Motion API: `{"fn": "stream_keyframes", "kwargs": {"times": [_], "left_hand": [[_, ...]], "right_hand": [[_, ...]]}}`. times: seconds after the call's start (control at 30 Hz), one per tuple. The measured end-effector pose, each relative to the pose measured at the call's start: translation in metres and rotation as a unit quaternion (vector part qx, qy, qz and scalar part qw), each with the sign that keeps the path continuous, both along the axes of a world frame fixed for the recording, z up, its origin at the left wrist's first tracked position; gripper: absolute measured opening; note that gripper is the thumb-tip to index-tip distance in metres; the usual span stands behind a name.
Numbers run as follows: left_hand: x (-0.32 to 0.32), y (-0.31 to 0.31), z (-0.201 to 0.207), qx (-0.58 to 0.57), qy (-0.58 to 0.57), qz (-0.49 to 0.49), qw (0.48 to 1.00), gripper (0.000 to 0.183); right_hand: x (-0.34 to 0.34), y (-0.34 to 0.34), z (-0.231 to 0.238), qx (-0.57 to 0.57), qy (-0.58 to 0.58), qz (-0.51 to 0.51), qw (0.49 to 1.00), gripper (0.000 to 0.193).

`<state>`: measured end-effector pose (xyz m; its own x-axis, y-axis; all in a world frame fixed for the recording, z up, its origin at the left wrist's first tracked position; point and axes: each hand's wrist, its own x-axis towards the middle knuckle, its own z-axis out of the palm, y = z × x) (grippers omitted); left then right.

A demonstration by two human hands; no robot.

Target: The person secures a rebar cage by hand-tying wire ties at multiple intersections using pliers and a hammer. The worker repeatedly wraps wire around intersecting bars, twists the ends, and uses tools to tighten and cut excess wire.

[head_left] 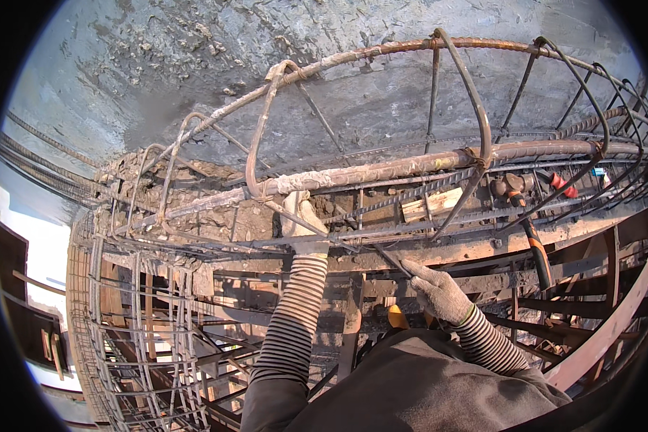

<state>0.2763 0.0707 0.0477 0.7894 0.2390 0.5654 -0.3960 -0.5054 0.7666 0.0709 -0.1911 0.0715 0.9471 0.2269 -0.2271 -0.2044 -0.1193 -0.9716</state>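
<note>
The right grip (443,294), in a pale glove, is curling its fingers closely around a slim dark rod (392,261). The rod is pointing up and to the left from that grip, its far end lying near the lower bars of the rebar cage (473,101). Up and to the left of the right grip, the left grip (304,222), also gloved, is resting within the cage, just below a thick rusty bar (381,171), and a thinner bar is crossing in front of it. Its fingers are partly hidden, so I cannot tell how far they are spreading or whether they are holding anything. To the right of the left grip, a piece of wood (433,206) is lying in the cage. Up and to the right of the right grip, a hammer (530,232) with an orange-and-black handle is leaning, and a red object (566,188) is lying near its head.
</note>
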Motion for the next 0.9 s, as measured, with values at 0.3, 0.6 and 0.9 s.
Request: {"fn": "stream_keyframes", "kwargs": {"times": [0.3,0.6,0.9], "left_hand": [[-0.085,-0.013,0.009,0.033,0.028,0.026,0.999,0.023],[-0.133,-0.034,-0.032,0.125,-0.003,0.157,0.98,0.053],[-0.161,-0.028,-0.053,0.118,0.055,0.27,0.954,0.045]], "right_hand": [[0.008,-0.014,-0.025,-0.102,-0.172,-0.027,0.979,0.043],[-0.023,-0.032,0.005,0.092,0.11,0.002,0.99,0.051],[-0.041,-0.032,-0.008,0.094,0.124,0.059,0.986,0.047]]}}
